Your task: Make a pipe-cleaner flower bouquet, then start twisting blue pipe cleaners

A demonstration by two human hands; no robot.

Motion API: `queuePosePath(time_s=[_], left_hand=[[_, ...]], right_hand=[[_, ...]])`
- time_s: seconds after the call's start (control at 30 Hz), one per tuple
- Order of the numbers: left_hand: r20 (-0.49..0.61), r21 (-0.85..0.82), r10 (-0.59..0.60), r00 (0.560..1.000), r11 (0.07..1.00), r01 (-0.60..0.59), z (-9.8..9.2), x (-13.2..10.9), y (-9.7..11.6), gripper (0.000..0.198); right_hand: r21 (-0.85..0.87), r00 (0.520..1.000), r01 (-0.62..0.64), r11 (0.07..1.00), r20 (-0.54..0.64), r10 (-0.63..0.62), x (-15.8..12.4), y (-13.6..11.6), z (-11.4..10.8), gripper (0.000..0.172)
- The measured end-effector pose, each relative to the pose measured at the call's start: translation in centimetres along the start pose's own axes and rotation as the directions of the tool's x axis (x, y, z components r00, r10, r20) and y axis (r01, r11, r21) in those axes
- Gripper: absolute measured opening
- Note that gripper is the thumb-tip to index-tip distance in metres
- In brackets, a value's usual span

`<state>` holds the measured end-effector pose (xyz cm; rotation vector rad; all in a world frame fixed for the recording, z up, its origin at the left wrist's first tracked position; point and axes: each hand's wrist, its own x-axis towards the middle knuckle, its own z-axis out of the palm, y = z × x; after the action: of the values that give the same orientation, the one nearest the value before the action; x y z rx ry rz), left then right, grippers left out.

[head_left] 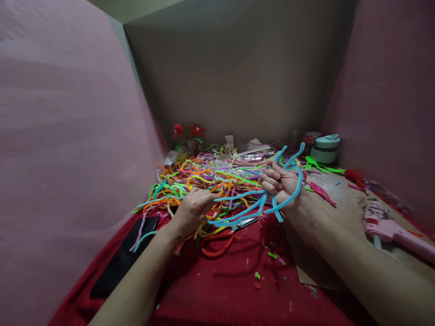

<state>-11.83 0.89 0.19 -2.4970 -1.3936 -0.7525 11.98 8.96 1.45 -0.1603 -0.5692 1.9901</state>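
Observation:
Several light blue pipe cleaners [249, 213] stretch between my two hands. My right hand [280, 183] is closed around a bunch of them; some ends stick up above the fist and one bends in a loop round its outer side. At the edge of the pile, my left hand [195, 208] has its fingers closed on the other ends of the blue strands, its fingertips partly hidden. Beneath the strands lie scissors [217, 244] with red handles, their blades partly covered. A tangled heap of many-coloured pipe cleaners [204, 174] spreads behind both hands.
A black flat slab [118, 258] lies left on the red cloth [238, 290]. On the right, a pink glue gun [387, 228] rests on a brown board [326, 253]. A mint-lidded container [325, 149] and red flowers [195, 131] stand at the back. Pink panels rise on both sides.

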Motion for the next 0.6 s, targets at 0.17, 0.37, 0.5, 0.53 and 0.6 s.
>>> queuePosePath(time_s=[0.17,0.37,0.5,0.53,0.6], left_hand=[[-0.037,-0.047,-0.004,0.999,0.999,0.003,-0.3,-0.1,0.4,0.017],[-0.03,-0.045,0.046,0.998,0.998,-0.048,-0.3,-0.2,0.6,0.018],[-0.035,-0.022,0.085,0.996,0.996,-0.086,-0.3,-0.2,0.7,0.017],[-0.031,-0.012,0.093,0.995,0.996,-0.094,-0.3,-0.2,0.7,0.018],[-0.024,0.003,0.107,0.994,0.994,-0.107,-0.3,-0.2,0.7,0.019]], right_hand=[[-0.05,0.999,0.031,0.998,0.034,-0.029,-0.2,-0.6,0.3,0.02],[-0.074,0.998,0.063,0.995,0.034,-0.06,-0.1,-1.1,0.2,0.018],[-0.071,0.996,0.067,0.995,0.062,-0.063,-0.1,-1.2,0.0,0.022],[-0.074,0.996,0.068,0.995,0.059,-0.063,-0.1,-1.3,0.1,0.023],[-0.078,0.997,0.066,0.995,0.05,-0.062,-0.2,-1.3,0.2,0.023]])
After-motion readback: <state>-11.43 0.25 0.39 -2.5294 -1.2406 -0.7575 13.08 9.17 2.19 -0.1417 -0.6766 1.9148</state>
